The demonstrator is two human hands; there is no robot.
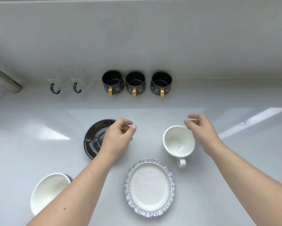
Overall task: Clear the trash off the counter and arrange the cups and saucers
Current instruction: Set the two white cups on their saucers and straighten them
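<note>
White cup (pixel 178 141) just beside right hand (pixel 202 132), black saucer (pixel 94 139) under left hand (pixel 116 139).

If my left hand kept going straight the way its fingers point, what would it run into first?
The left hand points up and slightly right, over the rim of the glossy black saucer. Ahead is bare white counter; the first thing in line is probably the middle black mug with a gold handle, though depth is uncertain.

- You see a grey metal pipe (pixel 4 77) slanting in from the left edge, its end meeting the back corner of the desk (pixel 235 160).
- You see a pale, plain wall (pixel 137 38) rising behind the desk.
- You see bright window reflections (pixel 251 121) streaking the glossy white desk surface.
</note>
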